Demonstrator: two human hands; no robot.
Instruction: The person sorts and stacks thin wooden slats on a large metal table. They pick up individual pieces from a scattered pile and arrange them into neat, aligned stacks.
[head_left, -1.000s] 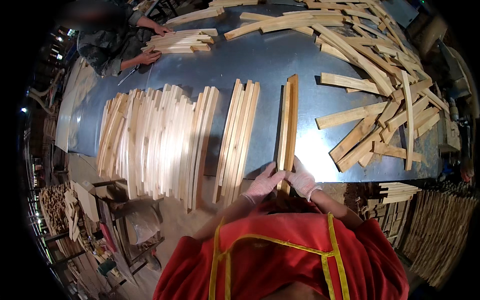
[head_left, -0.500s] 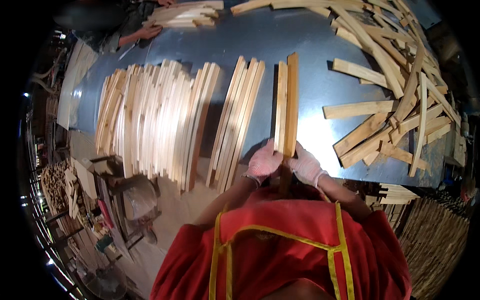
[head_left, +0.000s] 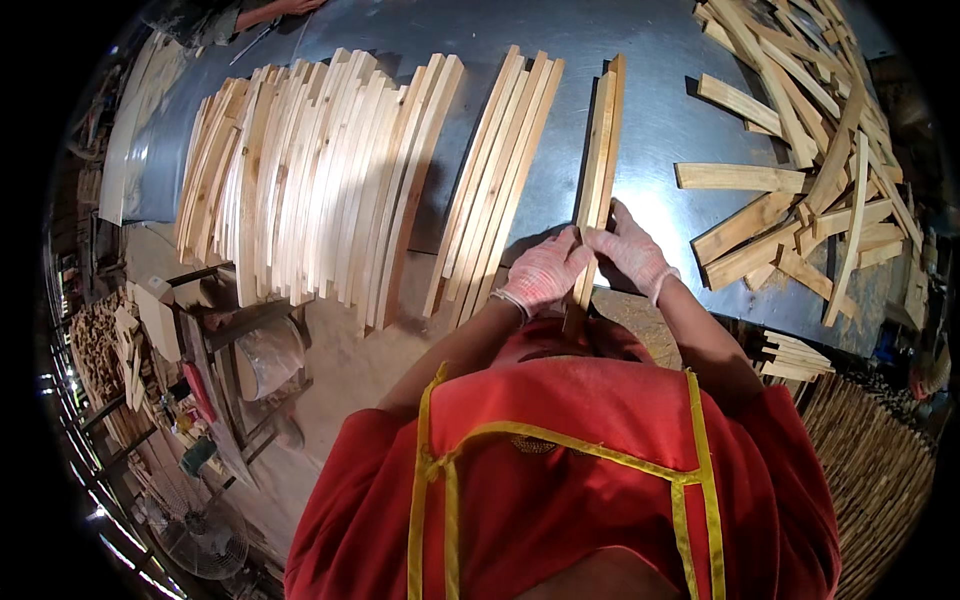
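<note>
Two long, narrow wooden strips (head_left: pixel 602 130) lie side by side on the metal table, pointing away from me. Their near ends stick out past the table edge toward my apron. My left hand (head_left: pixel 545 270), in a pale pinkish work glove, grips them from the left near that end. From the other side, my right hand (head_left: pixel 632 250), gloved alike, closes on the strips with its fingertips near the left hand's. Just left of them stands a small group of wooden strips (head_left: pixel 505 175), lined up at a slant, apart from my hands.
A wide row of wooden strips (head_left: pixel 320 180) covers the table's left part, overhanging its near edge. Loose, curved wood pieces (head_left: pixel 770 190) are heaped at the right of the metal table (head_left: pixel 440 40). Another person's hand (head_left: pixel 295 6) shows at the far left. A fan (head_left: pixel 205 540) stands lower left.
The view has shifted, so the table sits higher. The two strips now lie closer together, with their near ends passing between my hands. My right hand has moved up along their side.
</note>
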